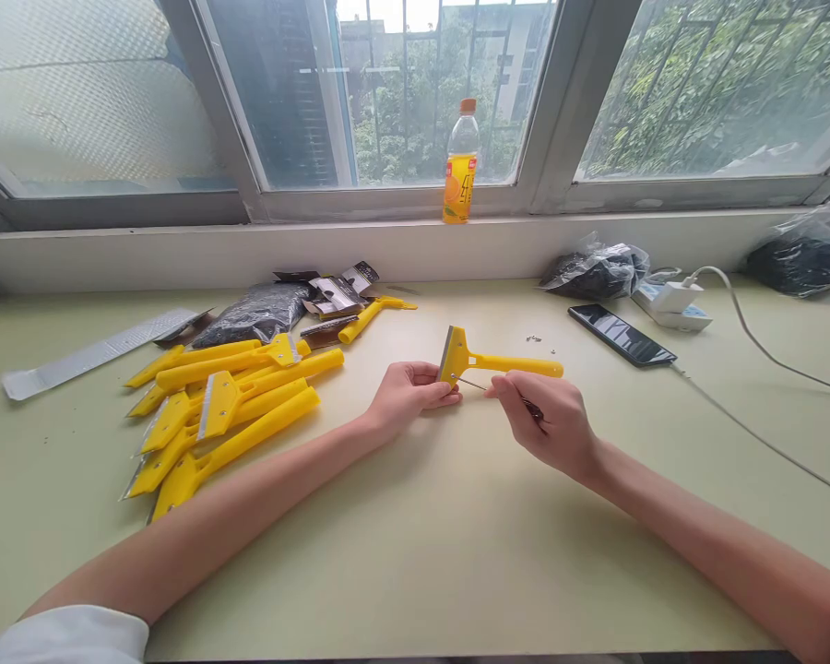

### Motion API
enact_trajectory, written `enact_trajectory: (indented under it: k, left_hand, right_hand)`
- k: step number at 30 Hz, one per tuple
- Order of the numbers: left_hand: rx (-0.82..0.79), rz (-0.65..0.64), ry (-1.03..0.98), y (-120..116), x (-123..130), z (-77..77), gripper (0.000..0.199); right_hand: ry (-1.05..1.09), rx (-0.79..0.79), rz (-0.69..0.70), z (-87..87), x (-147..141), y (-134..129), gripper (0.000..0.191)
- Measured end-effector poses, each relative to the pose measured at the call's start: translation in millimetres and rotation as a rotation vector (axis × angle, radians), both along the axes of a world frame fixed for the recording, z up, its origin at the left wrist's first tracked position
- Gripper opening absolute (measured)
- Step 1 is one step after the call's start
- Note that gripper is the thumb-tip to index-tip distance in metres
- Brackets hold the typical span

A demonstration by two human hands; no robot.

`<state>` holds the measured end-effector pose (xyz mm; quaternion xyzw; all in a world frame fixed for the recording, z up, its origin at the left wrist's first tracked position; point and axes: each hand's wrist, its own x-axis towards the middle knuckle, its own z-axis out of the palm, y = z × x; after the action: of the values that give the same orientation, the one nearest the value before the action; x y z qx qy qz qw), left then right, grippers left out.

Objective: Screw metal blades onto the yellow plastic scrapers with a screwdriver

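Observation:
A yellow scraper [508, 363] with a wide head and a blade lies crosswise in front of me, its handle pointing right. My left hand [409, 397] grips the lower end of the scraper head between thumb and fingers. In my right hand [550, 420] is a screwdriver [471, 384] with a dark handle mostly hidden by the fingers. Its thin metal shaft points left, and its tip is at the scraper head near my left fingertips. Several small screws [534, 338] lie on the table beyond the scraper.
Several yellow scrapers [249, 429] are piled at the left, near a dark plastic bag [253, 314] and small boxes [336, 295]. A phone [621, 334] with a cable, a power strip [670, 309] and black bags [595, 267] sit at the right. A bottle [460, 175] stands on the sill.

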<state>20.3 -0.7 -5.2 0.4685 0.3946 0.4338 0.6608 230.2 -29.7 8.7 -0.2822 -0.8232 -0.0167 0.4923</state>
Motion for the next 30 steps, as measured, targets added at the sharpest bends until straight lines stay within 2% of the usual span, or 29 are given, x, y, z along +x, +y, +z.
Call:
enact_trajectory:
  k: [10, 19, 21, 26, 30]
  left_hand:
    - [0.055, -0.013, 0.018, -0.7, 0.3, -2.4, 0.041]
    - [0.103, -0.009, 0.056, -3.5, 1.7, -1.1, 0.042]
    - [0.096, -0.009, 0.064, -3.0, 1.5, -0.9, 0.044]
    - [0.077, -0.037, 0.048, -1.0, 0.2, -0.4, 0.045]
    - [0.053, -0.044, 0.028, -0.1, 0.3, -0.6, 0.044]
  right_hand:
    - [0.010, -0.117, -0.055, 1.2, -0.8, -1.5, 0.035]
    - [0.147, -0.388, -0.191, 11.2, -4.3, -3.2, 0.043]
    - [0.122, -0.355, -0.176, 12.4, -4.5, -3.3, 0.042]
    - [-0.094, -0.109, -0.065, 9.7, -8.3, -6.0, 0.043]
    - [-0.084, -0.097, -0.074, 6.7, -10.0, -5.4, 0.043]
